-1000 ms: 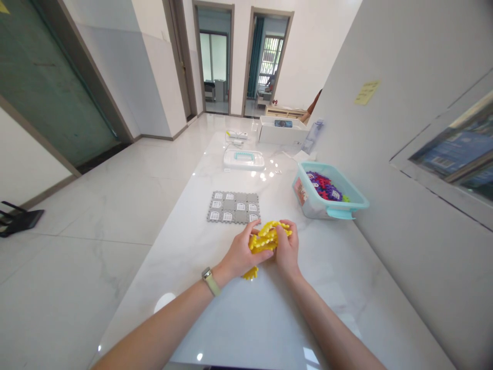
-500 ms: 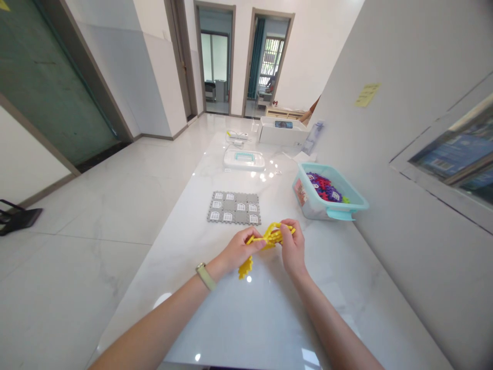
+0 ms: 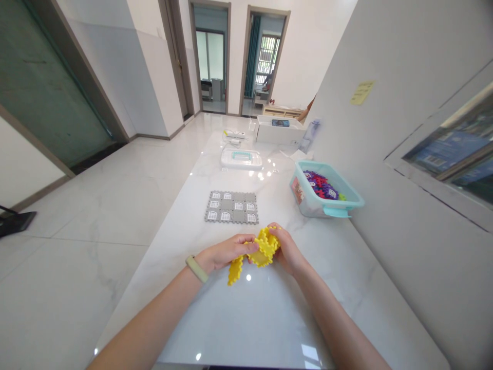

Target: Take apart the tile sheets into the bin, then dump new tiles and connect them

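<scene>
Both hands are together at lower center of the frame, the left hand [image 3: 225, 252] and the right hand [image 3: 288, 252] clamped from either side on a linked mass of yellow pieces [image 3: 262, 249]. A strip of the yellow pieces hangs below the left hand's fingers toward the white marble desk [image 3: 246, 329]; whether it touches the desk cannot be told. A band [image 3: 196, 269] circles the left wrist.

Just above the hands lies a gray mat [image 3: 231, 207] printed with white windows. To the right, near the desk's far edge, sits a teal-rimmed tub [image 3: 327, 178] holding purple and red pieces [image 3: 320, 187]. Farther up the desk are a flat white tray [image 3: 241, 160] and a white box [image 3: 279, 132]. A yellow note [image 3: 362, 92] is stuck on the wall at upper right, and another person's forearm [image 3: 310, 104] shows beyond the box.
</scene>
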Demonstrator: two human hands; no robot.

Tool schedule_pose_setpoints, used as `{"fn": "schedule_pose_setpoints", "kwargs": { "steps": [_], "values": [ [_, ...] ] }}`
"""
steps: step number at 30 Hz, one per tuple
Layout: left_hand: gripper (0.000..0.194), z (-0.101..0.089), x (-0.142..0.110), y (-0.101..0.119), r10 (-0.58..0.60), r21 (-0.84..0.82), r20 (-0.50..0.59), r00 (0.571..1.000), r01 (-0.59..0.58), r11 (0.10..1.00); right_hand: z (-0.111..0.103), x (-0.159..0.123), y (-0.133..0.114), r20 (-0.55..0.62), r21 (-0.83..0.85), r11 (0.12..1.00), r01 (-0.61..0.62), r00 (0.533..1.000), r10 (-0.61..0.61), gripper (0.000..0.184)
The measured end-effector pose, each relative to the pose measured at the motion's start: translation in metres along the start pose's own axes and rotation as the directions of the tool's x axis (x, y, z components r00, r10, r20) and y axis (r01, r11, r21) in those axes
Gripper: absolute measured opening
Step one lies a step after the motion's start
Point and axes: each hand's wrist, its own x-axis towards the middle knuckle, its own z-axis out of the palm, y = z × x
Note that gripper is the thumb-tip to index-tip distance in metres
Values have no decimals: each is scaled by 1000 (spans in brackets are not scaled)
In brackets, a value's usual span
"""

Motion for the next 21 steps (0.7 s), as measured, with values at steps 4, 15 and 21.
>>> {"fn": "schedule_pose_setpoints", "kwargs": {
  "steps": [4,15,21],
  "values": [
    [37,-1,0,-2,-81,-81,86,993,88,993,6,-1,1,34,67,998,4,999,-6,18],
    [30,-9,5,-6,-125,-457,24,992,122,881,-10,5,-4,-193,-441,840,317,880,-434,16],
    [34,-15,3,0,-190,-645,95,977,206,736,-13,-3,-8,2,-603,697,388,875,-485,8]
  ]
}}
